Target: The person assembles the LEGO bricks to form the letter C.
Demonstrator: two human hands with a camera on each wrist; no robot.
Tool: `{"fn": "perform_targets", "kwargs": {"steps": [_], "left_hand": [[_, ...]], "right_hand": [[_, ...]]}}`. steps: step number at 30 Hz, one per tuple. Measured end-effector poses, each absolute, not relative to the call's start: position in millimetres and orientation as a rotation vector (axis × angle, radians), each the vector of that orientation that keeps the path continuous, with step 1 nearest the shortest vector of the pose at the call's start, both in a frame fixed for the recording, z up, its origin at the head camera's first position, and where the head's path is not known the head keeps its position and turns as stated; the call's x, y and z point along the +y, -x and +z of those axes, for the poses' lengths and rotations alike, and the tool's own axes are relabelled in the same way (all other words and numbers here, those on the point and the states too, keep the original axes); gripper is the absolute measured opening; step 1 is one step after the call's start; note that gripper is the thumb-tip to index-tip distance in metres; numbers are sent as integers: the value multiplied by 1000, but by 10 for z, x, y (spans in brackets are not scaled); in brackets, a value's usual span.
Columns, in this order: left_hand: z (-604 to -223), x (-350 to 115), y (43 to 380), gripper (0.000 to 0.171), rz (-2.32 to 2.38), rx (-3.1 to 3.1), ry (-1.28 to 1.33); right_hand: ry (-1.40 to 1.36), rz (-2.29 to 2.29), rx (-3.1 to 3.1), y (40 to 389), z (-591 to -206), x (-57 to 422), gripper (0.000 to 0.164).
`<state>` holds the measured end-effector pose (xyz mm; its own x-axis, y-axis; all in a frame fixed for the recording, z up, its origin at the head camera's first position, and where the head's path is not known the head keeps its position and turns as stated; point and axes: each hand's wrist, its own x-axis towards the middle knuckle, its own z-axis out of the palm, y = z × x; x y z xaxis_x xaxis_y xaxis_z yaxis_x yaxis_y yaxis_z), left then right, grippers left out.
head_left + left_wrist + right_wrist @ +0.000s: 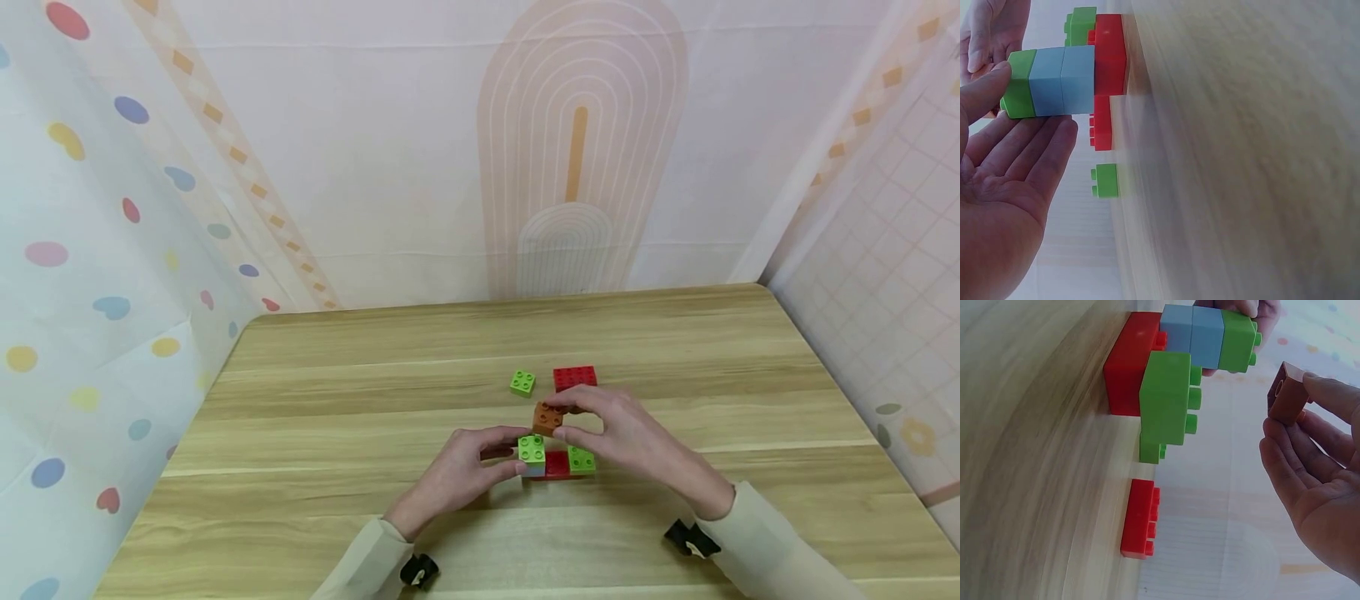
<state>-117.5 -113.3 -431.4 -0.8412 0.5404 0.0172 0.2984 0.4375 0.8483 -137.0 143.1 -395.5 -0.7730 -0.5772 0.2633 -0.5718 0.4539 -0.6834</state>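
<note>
A red base brick (557, 464) lies on the table, bearing a stack at its left end and a green brick (1165, 397) at its right end. Two light blue bricks (1062, 81) make up the lower stack, with a light green brick (532, 451) on top. My left hand (459, 468) holds the stack near its top between thumb and fingers. Pinched in the fingertips of my right hand (626, 429) is a small brown brick (1289, 399). It is tilted in the air, close to the green top brick and apart from it.
Behind the build, a loose light green brick (522, 383) and a red brick (574, 377) lie on the wooden table (337, 408). Patterned cloth (390, 150) hangs along the table's back and sides.
</note>
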Motion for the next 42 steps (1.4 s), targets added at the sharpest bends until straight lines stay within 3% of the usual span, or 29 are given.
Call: {"fn": "perform_targets", "kwargs": {"steps": [42], "left_hand": [[-4333, -1129, 1172, 39, 1380, 2427, -773]], "right_hand": [[1260, -1265, 2607, 1299, -4011, 1304, 33]]}}
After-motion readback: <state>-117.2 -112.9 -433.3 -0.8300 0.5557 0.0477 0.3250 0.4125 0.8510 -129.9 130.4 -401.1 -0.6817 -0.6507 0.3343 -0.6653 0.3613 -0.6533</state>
